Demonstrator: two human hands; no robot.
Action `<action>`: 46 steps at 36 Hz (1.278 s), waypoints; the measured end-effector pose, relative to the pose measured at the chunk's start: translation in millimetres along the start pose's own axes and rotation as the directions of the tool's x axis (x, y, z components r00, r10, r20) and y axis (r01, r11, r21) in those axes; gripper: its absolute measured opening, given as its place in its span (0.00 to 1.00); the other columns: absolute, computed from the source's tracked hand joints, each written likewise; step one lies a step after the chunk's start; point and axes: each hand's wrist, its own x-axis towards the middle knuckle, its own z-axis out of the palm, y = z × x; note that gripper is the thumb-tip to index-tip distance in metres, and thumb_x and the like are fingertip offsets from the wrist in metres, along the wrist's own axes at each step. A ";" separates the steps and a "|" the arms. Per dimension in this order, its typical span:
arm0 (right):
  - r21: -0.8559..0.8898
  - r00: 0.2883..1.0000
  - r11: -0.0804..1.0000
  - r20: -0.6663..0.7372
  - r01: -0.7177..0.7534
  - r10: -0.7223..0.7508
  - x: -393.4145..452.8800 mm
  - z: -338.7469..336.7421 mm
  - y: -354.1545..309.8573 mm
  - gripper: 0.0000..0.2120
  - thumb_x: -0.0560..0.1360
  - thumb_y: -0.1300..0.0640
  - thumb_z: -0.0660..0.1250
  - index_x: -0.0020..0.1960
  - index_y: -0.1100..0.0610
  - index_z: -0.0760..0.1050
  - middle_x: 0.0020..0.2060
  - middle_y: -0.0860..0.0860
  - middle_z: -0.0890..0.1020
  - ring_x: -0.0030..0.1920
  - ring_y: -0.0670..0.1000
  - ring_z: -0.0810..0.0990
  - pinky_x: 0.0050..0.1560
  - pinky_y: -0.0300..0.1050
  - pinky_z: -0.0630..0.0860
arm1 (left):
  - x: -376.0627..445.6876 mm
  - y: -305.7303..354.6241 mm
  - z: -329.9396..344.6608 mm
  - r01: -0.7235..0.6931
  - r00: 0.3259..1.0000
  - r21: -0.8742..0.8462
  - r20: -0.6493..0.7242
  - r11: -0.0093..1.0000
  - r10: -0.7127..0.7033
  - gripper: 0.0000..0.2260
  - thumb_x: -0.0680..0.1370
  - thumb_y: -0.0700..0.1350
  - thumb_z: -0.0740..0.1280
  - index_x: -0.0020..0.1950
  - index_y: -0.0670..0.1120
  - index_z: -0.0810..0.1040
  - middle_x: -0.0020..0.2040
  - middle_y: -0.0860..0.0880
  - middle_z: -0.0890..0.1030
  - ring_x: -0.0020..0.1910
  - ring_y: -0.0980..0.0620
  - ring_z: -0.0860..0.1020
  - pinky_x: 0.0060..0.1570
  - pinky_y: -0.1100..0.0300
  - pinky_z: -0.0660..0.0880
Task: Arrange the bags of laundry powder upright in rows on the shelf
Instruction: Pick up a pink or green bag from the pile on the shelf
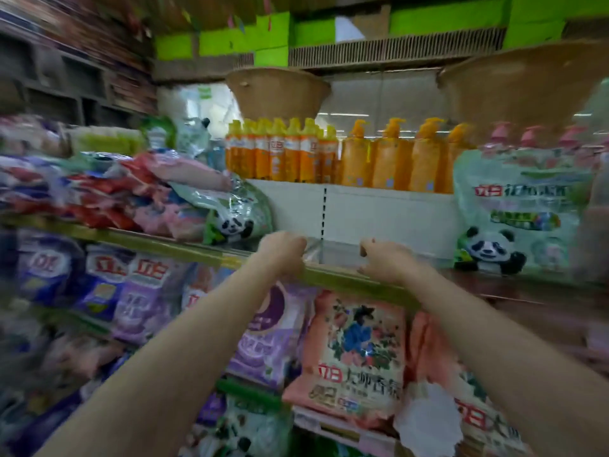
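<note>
My left hand (pixel 281 250) and right hand (pixel 384 260) are both up at the front lip of the shelf (pixel 349 285), fingers curled over, with something clear and crinkly between them (the blur won't let me tell whether I'm actually pinching it or just resting on the edge). Beyond my knuckles the shelf is bare back to the white panel. To the left a heap of bags (pixel 138 192) lies flat and jumbled, a panda bag (pixel 235 214) slumped at its near end; to the right another panda bag (pixel 514 216) stands upright. I'd judge the best move is to take the slumped one by its top corners and stand it square.
</note>
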 end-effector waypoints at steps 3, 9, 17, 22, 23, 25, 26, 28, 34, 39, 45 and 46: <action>0.012 0.997 0.998 -0.032 0.068 -0.067 36.6 0.2 -29.7 0.17 0.78 0.50 0.59 0.64 0.56 0.67 0.63 0.56 0.72 0.61 0.59 0.73 0.57 0.52 0.72 | 1.7 -41.0 -3.8 0.100 0.994 0.051 -0.042 0.994 -0.097 0.14 0.74 0.44 0.62 0.58 0.44 0.77 0.57 0.42 0.78 0.57 0.42 0.77 0.52 0.51 0.75; 0.061 0.975 0.978 -0.114 0.200 -0.192 109.7 -6.8 -87.4 0.18 0.77 0.51 0.61 0.65 0.56 0.67 0.64 0.56 0.72 0.63 0.58 0.73 0.58 0.51 0.72 | 16.3 -115.7 -15.8 0.280 0.960 0.171 -0.043 0.945 -0.277 0.12 0.75 0.46 0.62 0.57 0.44 0.76 0.58 0.44 0.79 0.58 0.43 0.77 0.52 0.52 0.75; 0.109 0.942 0.943 -0.162 0.314 -0.295 184.2 -7.1 -138.9 0.16 0.77 0.52 0.60 0.62 0.56 0.66 0.61 0.57 0.74 0.59 0.58 0.75 0.54 0.52 0.73 | 39.7 -176.6 -12.6 0.403 0.915 0.182 -0.048 0.897 -0.401 0.14 0.75 0.45 0.61 0.61 0.45 0.74 0.59 0.45 0.78 0.58 0.43 0.76 0.48 0.54 0.73; 0.082 0.920 0.925 -0.168 0.370 -0.354 218.7 -11.6 -165.0 0.18 0.77 0.53 0.61 0.65 0.57 0.65 0.64 0.57 0.72 0.63 0.59 0.72 0.56 0.50 0.71 | 57.9 -212.3 -23.3 0.449 0.888 0.193 0.011 0.872 -0.460 0.15 0.76 0.54 0.64 0.54 0.45 0.76 0.54 0.45 0.79 0.54 0.44 0.77 0.48 0.54 0.74; 0.082 0.915 0.920 -0.171 0.384 -0.366 225.7 -11.6 -169.5 0.19 0.77 0.53 0.61 0.66 0.57 0.65 0.63 0.57 0.72 0.62 0.58 0.72 0.56 0.51 0.71 | 61.8 -221.5 -26.1 0.460 0.884 0.183 -0.006 0.869 -0.467 0.12 0.76 0.53 0.65 0.52 0.46 0.75 0.52 0.45 0.79 0.52 0.44 0.77 0.47 0.54 0.74; 0.095 0.909 0.912 -0.176 0.398 -0.378 241.9 -11.7 -179.7 0.19 0.77 0.52 0.62 0.66 0.56 0.65 0.62 0.56 0.73 0.61 0.58 0.73 0.58 0.53 0.73 | 68.1 -239.6 -30.7 0.501 0.864 0.153 -0.034 0.852 -0.502 0.06 0.75 0.47 0.65 0.48 0.45 0.73 0.48 0.46 0.79 0.47 0.45 0.78 0.46 0.54 0.77; 0.105 0.909 0.911 -0.178 0.398 -0.377 249.6 -12.3 -184.9 0.19 0.77 0.53 0.62 0.66 0.56 0.65 0.62 0.56 0.73 0.61 0.57 0.74 0.58 0.54 0.74 | 71.5 -249.1 -32.3 0.525 0.850 0.138 -0.040 0.840 -0.525 0.07 0.74 0.45 0.64 0.49 0.44 0.75 0.47 0.46 0.79 0.46 0.45 0.78 0.46 0.54 0.78; 0.134 0.911 0.908 -0.176 0.397 -0.373 265.0 -13.6 -196.0 0.19 0.77 0.55 0.62 0.67 0.56 0.65 0.62 0.56 0.73 0.61 0.57 0.73 0.59 0.53 0.74 | 77.6 -267.2 -34.5 0.553 0.833 0.099 -0.069 0.827 -0.549 0.08 0.74 0.43 0.65 0.50 0.42 0.76 0.48 0.44 0.79 0.46 0.44 0.78 0.48 0.52 0.79; 0.336 0.943 0.885 -0.192 0.323 -0.272 313.7 -8.5 -225.6 0.18 0.77 0.63 0.60 0.67 0.60 0.65 0.60 0.58 0.74 0.54 0.56 0.75 0.43 0.42 0.72 | 103.6 -327.8 -35.1 0.602 0.758 -0.164 -0.189 0.781 -0.624 0.11 0.77 0.39 0.59 0.55 0.35 0.76 0.55 0.37 0.79 0.54 0.39 0.77 0.47 0.53 0.72; 0.427 0.967 0.879 -0.223 0.210 -0.123 355.1 -6.8 -247.1 0.16 0.81 0.59 0.55 0.65 0.65 0.67 0.62 0.62 0.73 0.62 0.60 0.72 0.58 0.49 0.69 | 142.8 -368.8 -36.0 0.594 0.710 -0.402 -0.145 0.697 -0.689 0.16 0.80 0.45 0.58 0.57 0.33 0.76 0.58 0.36 0.77 0.59 0.39 0.76 0.52 0.53 0.73; 0.673 0.988 0.735 -0.153 0.082 0.029 402.2 -2.1 -264.3 0.24 0.82 0.48 0.51 0.65 0.66 0.69 0.65 0.63 0.73 0.63 0.59 0.72 0.62 0.48 0.68 | 180.0 -397.1 -25.0 0.610 0.712 -0.524 0.033 0.595 -0.701 0.29 0.75 0.62 0.62 0.64 0.40 0.75 0.61 0.41 0.77 0.59 0.42 0.77 0.58 0.54 0.75; 0.719 0.991 0.692 -0.129 0.070 0.034 407.7 -0.8 -267.2 0.25 0.82 0.46 0.51 0.66 0.63 0.70 0.66 0.62 0.72 0.66 0.59 0.71 0.64 0.47 0.66 | 181.4 -399.0 -26.8 0.615 0.716 -0.536 0.072 0.578 -0.695 0.29 0.74 0.63 0.63 0.62 0.40 0.75 0.58 0.40 0.79 0.55 0.42 0.79 0.52 0.53 0.78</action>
